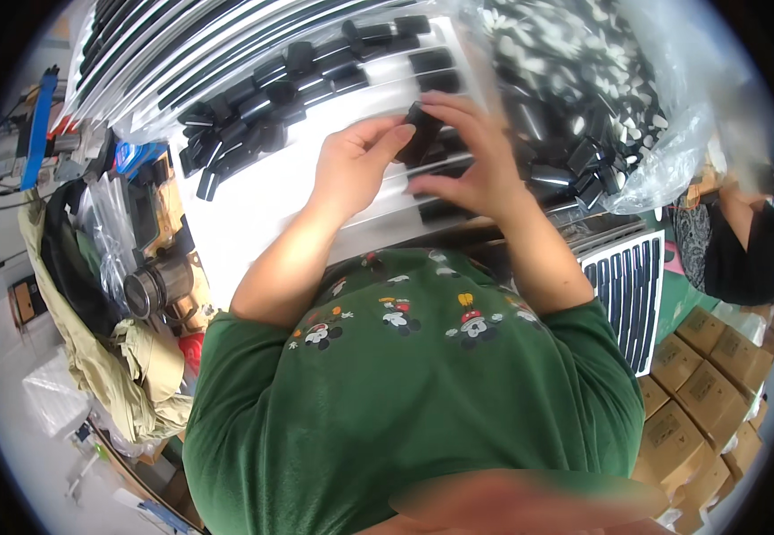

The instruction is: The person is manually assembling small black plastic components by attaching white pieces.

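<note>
Both hands meet over the white counter (253, 205), working one small black plastic piece (420, 125) between them. The left hand (356, 165) has its fingers curled round the lower end of the piece, thumb pressed close, so it is clamped on it; the right hand (471, 156) arches over the top with fingers spread and bent, their tips on the piece and on the strips beneath, only partly closed. The piece looks light, rigid and smooth, likely a moulded cap that sits easily in a pinch at its short sides and would not crush, though its glossy face may slip. It sits just above a row of long silver strips (378, 71) already tipped with similar black caps (266, 98), lying side by side across the counter. To the right a clear plastic bag (618, 98) bulges with more black caps, touching the strips' ends. Whether the piece is already seated on a strip I cannot tell, since the fingers hide the joint. A green shirt (422, 401) fills the lower view, and brown cartons (699, 392) stack at the right
</note>
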Available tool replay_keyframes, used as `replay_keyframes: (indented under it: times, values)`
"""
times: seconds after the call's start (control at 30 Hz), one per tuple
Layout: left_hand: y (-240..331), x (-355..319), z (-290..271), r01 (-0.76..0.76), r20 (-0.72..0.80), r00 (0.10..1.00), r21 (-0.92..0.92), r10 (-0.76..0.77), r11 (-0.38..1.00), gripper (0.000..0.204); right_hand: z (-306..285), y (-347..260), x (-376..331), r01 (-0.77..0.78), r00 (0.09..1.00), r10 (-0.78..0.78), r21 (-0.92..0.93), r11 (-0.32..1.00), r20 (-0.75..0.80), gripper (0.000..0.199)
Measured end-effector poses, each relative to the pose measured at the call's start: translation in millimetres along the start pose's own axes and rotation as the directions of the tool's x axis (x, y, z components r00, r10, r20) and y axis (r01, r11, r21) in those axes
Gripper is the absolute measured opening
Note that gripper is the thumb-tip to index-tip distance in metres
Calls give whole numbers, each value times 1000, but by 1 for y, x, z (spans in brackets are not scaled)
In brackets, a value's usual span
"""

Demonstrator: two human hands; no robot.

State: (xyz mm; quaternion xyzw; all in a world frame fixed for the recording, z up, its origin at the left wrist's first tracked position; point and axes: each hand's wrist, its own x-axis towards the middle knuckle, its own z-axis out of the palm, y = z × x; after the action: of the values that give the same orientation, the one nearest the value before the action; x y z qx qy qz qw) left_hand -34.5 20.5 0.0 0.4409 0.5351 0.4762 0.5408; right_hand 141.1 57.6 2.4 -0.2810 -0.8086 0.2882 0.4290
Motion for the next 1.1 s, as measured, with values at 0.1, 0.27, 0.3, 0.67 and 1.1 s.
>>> replay_keyframes:
  times: [0.1,0.27,0.3,0.67,1.1]
  values:
    - [-6,-3,4,-19,-8,1000,71,20,997,27,5,-6,-4,-41,997,28,-174,984,-79,76]
    - [-16,-2,17,85,46,996,-49,-82,995,26,-1,3,-13,0,995,-29,-287,958,-95,67]
    - [-22,1,17,84,46,996,-48,-82,995,26,-2,4,-12,-19,998,-2,-313,950,-67,63]
    - [-37,46,-2,-361,86,814,850,575,383,31,-139,133,17,-551,779,547,-750,365,-306,28]
    - [-27,59,-119,-73,25,823,995,567,61,37,-144,126,27,-361,908,377,-800,479,-184,31]
